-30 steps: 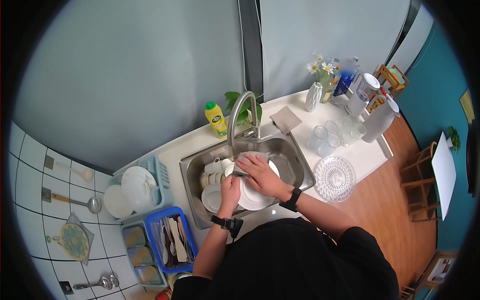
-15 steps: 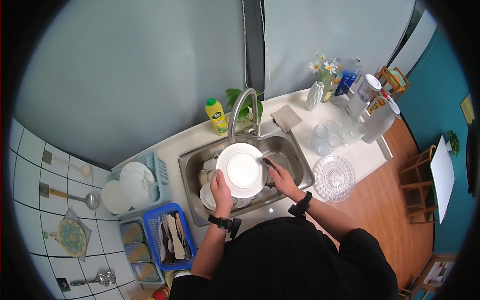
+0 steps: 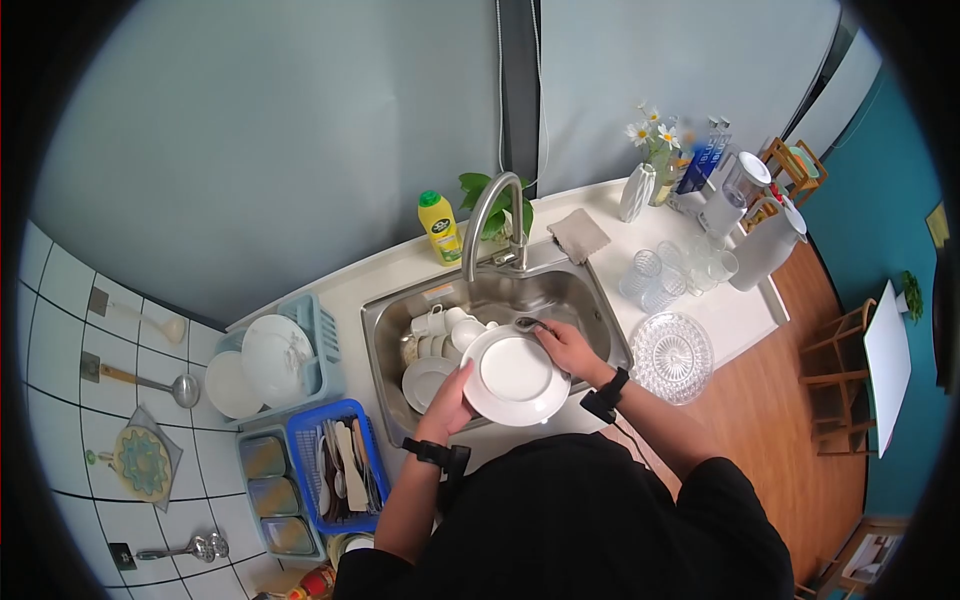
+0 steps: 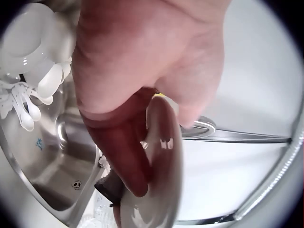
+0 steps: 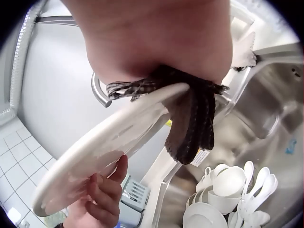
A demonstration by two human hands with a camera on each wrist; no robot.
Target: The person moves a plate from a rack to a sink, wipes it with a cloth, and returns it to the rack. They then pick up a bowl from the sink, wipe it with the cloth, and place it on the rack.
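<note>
A white plate [image 3: 515, 374] is held up over the sink's front edge, its face toward the head camera. My left hand [image 3: 449, 402] grips its left rim, with the thumb on one side and fingers on the other in the left wrist view [image 4: 142, 71]. At the upper right rim my right hand [image 3: 572, 352] pinches a dark checkered cloth [image 5: 194, 118] folded over the plate's edge. Behind the plate, in the steel sink [image 3: 590, 300], lie white cups [image 3: 432, 322], another plate [image 3: 425, 380] and, in the right wrist view, white spoons [image 5: 260, 185].
A curved faucet [image 3: 480, 215] rises behind the sink, near a yellow bottle [image 3: 439, 230] and a folded beige cloth [image 3: 579, 236]. Glasses [image 3: 662, 288] and a glass platter [image 3: 671, 357] stand to the right. Left are a dish rack [image 3: 325, 350] with plates and a blue utensil basket [image 3: 378, 450].
From being rubbed with the cloth over the sink, the plate was raised upright, then lowered toward the body and right. The right hand with the cloth moved from the plate's middle to its rim.
</note>
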